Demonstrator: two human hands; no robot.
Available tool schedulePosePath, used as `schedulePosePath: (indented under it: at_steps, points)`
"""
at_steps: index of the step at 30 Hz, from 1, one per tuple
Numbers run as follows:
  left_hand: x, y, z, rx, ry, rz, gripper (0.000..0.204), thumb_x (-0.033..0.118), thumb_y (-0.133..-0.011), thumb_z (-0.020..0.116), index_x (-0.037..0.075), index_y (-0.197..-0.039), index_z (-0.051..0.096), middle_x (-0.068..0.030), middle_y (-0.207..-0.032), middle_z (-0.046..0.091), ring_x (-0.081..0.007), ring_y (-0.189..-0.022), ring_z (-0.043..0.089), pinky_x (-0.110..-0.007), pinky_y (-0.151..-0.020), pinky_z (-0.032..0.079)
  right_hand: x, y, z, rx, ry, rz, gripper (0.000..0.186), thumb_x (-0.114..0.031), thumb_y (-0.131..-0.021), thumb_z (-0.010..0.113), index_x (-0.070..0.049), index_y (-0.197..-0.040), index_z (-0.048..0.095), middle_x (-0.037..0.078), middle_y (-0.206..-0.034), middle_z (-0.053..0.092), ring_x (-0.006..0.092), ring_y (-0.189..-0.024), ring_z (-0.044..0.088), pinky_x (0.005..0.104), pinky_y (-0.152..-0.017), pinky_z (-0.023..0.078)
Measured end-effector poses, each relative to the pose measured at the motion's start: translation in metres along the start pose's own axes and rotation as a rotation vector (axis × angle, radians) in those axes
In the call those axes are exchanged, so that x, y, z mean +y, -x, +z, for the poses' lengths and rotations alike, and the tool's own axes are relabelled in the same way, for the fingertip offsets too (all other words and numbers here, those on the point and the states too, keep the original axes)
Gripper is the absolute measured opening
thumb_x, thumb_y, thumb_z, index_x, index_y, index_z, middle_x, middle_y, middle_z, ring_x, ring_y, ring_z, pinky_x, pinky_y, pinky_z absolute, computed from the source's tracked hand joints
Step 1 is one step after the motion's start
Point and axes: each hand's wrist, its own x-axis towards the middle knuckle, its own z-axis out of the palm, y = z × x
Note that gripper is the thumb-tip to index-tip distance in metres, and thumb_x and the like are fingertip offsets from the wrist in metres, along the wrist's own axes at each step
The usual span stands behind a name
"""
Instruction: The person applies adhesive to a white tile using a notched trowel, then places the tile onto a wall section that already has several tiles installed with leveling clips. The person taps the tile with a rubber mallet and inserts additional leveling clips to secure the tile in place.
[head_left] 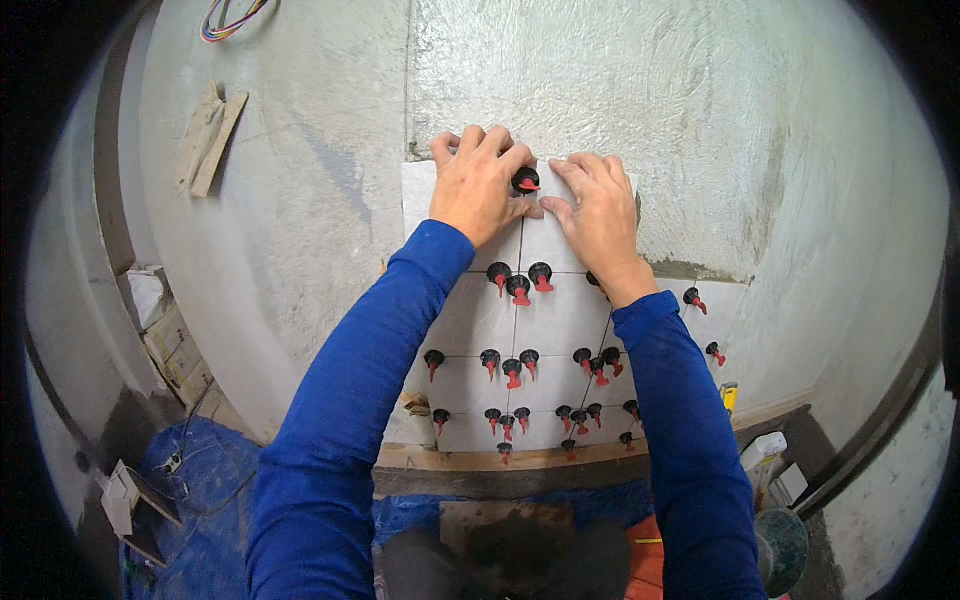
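Observation:
Two pale wall tiles sit side by side at the top of a tiled patch. My left hand [474, 193] curls its fingers over the top edge of the left tile [418, 190], thumb near the joint. On the right tile [545, 240], my right hand [603, 215] bends its fingers at the top edge, with the thumb on the face. Between my hands, a black and red tile-levelling clip [526, 181] is in the joint. Several more such clips [518, 290] stand along the joints below. My right wrist partly covers one of them.
Ridged grey adhesive [590, 90] coats the wall above. Coloured wires [232, 20] stick out at upper left, near a board piece [218, 150] on the wall. A wooden batten [470, 459] runs beneath the tiles. Blue sheeting [215, 480] covers the floor; a bucket [782, 550] stands lower right.

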Motion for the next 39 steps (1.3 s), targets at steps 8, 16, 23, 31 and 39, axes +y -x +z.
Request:
schedulePosePath:
  at_steps: [8, 16, 23, 31, 39]
  points:
    - [-0.006, 0.002, 0.005, 0.057, 0.028, 0.026, 0.054, 0.048, -0.067, 0.093, 0.024, -0.112, 0.075, 0.0005, -0.113, 0.064, -0.0261, -0.116, 0.056, -0.054, -0.105, 0.034, -0.008, -0.007, -0.009, -0.001, -0.029, -0.112, 0.039, -0.021, -0.079, 0.086, -0.006, -0.113, 0.076, 0.009, -0.107, 0.073, 0.0308, -0.106, 0.065, 0.0422, -0.095, 0.051]
    - [-0.005, 0.003, 0.003, 0.076, 0.015, 0.034, 0.049, 0.046, -0.070, 0.091, 0.023, -0.110, 0.074, 0.0008, -0.118, 0.063, -0.0256, -0.120, 0.055, -0.056, -0.107, 0.035, -0.010, -0.005, -0.001, 0.024, -0.193, -0.101, 0.030, -0.015, -0.083, 0.082, -0.004, -0.109, 0.073, 0.012, -0.104, 0.073, 0.0322, -0.101, 0.067, 0.0428, -0.090, 0.055]
    - [-0.003, 0.004, 0.001, 0.103, 0.039, 0.051, 0.041, 0.037, -0.074, 0.088, 0.020, -0.108, 0.073, -0.0014, -0.113, 0.062, -0.0261, -0.115, 0.055, -0.052, -0.102, 0.038, -0.011, -0.007, -0.004, 0.030, -0.099, -0.249, 0.017, -0.016, -0.088, 0.077, -0.006, -0.101, 0.072, 0.010, -0.100, 0.071, 0.0305, -0.098, 0.066, 0.0422, -0.088, 0.054]
    - [0.014, 0.009, 0.012, 0.215, 0.047, 0.002, 0.025, 0.029, -0.080, 0.078, 0.015, -0.100, 0.070, -0.0027, -0.095, 0.063, -0.0248, -0.101, 0.058, -0.045, -0.090, 0.040, -0.017, -0.008, -0.006, 0.029, -0.063, -0.260, 0.012, -0.015, -0.088, 0.075, -0.006, -0.096, 0.070, 0.009, -0.096, 0.068, 0.0300, -0.095, 0.064, 0.0423, -0.086, 0.054]
    - [0.027, 0.019, 0.032, 0.261, 0.061, -0.127, 0.021, 0.026, -0.089, 0.068, 0.017, -0.108, 0.073, -0.0001, -0.096, 0.069, -0.0243, -0.100, 0.059, -0.046, -0.091, 0.038, -0.025, -0.011, -0.014, -0.003, -0.012, -0.296, 0.013, -0.009, -0.084, 0.077, -0.006, -0.095, 0.071, 0.009, -0.091, 0.066, 0.0296, -0.091, 0.065, 0.0418, -0.081, 0.056]
